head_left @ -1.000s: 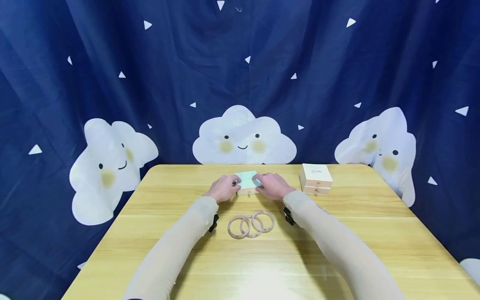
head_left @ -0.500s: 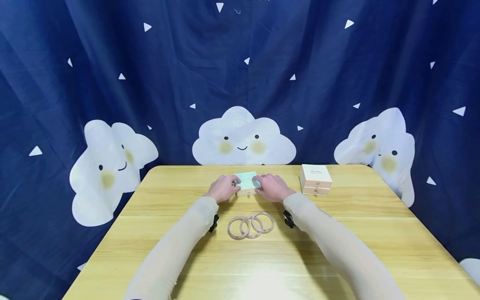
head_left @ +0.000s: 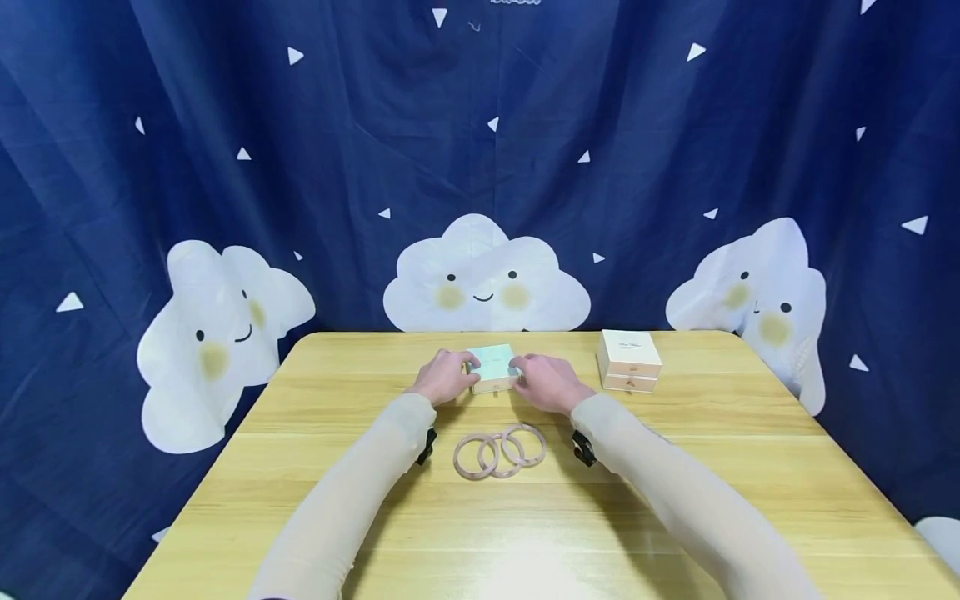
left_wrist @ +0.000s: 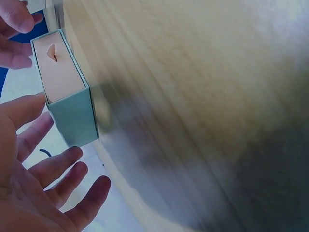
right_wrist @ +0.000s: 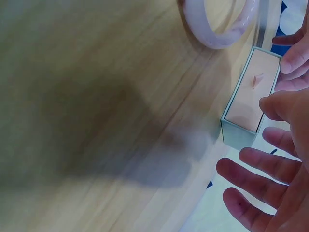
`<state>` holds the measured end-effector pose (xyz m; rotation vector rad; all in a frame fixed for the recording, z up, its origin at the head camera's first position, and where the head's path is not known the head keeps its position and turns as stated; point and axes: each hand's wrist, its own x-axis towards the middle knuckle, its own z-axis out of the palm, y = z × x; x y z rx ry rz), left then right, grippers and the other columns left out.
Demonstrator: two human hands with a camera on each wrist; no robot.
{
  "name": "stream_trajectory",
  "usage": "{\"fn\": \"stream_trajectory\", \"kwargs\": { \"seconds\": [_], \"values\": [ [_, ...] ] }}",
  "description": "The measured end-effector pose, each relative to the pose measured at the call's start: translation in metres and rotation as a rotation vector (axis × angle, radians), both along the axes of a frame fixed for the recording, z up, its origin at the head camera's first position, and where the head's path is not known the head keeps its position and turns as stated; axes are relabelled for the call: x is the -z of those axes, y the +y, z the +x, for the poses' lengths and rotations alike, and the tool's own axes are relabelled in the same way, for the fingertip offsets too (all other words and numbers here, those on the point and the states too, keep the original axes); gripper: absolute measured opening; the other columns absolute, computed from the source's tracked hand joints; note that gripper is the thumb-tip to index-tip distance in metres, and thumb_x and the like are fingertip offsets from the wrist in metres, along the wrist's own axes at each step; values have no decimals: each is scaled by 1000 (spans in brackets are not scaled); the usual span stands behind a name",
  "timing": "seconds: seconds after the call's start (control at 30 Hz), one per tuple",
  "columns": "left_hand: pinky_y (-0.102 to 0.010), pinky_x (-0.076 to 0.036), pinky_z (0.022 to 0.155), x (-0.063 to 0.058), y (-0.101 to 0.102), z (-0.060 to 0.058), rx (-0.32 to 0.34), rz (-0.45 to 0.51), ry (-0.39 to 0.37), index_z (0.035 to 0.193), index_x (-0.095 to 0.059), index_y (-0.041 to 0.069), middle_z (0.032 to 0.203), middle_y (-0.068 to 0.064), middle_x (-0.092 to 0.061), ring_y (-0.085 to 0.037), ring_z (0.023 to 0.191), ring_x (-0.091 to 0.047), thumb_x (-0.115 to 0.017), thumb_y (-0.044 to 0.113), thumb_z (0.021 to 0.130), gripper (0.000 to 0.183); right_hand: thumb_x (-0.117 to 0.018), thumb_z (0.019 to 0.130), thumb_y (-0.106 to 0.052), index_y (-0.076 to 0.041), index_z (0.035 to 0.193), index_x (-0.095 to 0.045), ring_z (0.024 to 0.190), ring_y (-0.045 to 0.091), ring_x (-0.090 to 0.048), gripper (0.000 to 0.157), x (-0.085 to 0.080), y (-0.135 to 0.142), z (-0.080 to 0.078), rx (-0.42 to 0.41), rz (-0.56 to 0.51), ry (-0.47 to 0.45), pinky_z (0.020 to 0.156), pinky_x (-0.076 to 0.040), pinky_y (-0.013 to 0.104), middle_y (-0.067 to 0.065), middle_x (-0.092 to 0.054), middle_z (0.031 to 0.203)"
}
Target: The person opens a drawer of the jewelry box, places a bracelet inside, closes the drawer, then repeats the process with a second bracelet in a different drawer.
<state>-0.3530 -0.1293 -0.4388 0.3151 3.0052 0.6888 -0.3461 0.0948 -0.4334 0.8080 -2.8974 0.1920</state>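
A mint-green drawer box (head_left: 493,363) rests near the table's back edge between both hands. Its pale pink drawer front (left_wrist: 57,72) carries a small pull tab and faces the person. At the box's left side, my left hand (head_left: 444,375) touches an edge with thumb and index finger; the other fingers spread out straight. My right hand (head_left: 549,382) lies at the right side, fingertips right by the edge and fingers loosely extended in the right wrist view. Three overlapping pale pink bangles (head_left: 476,477) lie on the table in front of the box.
A second box (head_left: 630,353), cream with a pink drawer front, stands at the back right, beyond the right hand. The wooden table (head_left: 420,533) ends at a dark blue curtain (head_left: 337,167) printed with clouds.
My right hand's fingers have slid off the mint box's top towards its right edge. The left hand keeps its place, and the box and bangles stay put.
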Motion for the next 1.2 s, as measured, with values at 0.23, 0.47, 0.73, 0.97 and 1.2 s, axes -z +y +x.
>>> {"fn": "stream_trajectory", "kwargs": {
  "seconds": [0.23, 0.47, 0.73, 0.97, 1.2],
  "values": [
    [-54, -46, 104, -3, 1, 2, -10, -12, -2, 124, -69, 25, 133, -8, -61, -28, 133, -47, -67, 36, 97, 29, -68, 94, -29, -13, 125, -68, 90, 22, -71, 35, -2, 2, 11, 0, -25, 6, 66, -57, 40, 6, -74, 114],
    [-52, -47, 101, -3, 2, 2, -8, -7, -9, 124, -69, 25, 131, -8, -61, -28, 130, -48, -66, 35, 97, 29, -69, 93, -29, -14, 120, -70, 86, 19, -70, 31, -1, 0, 16, 8, -10, -1, 68, -56, 39, 4, -75, 111],
    [-52, -47, 99, -2, 0, -2, -16, -1, -7, 121, -70, 25, 126, -7, -62, -27, 126, -50, -67, 35, 96, 26, -71, 93, -32, -15, 116, -73, 94, 21, -72, 28, 3, -6, 17, -16, -5, 3, 73, -58, 41, 1, -75, 112],
    [-51, -49, 97, -4, 0, 1, -6, 7, -8, 121, -70, 24, 125, -8, -63, -27, 122, -52, -66, 35, 97, 27, -71, 93, -32, -14, 111, -74, 92, 22, -72, 26, 2, -12, 20, -32, -14, -20, 73, -57, 42, 3, -76, 107],
    [-50, -50, 93, -2, 1, 0, 0, 8, -7, 121, -70, 25, 121, -6, -65, -25, 115, -54, -66, 36, 96, 27, -69, 94, -29, -15, 107, -76, 87, 18, -71, 20, 3, -18, 18, -41, -6, -22, 72, -57, 40, 1, -77, 101]
  ]
}}
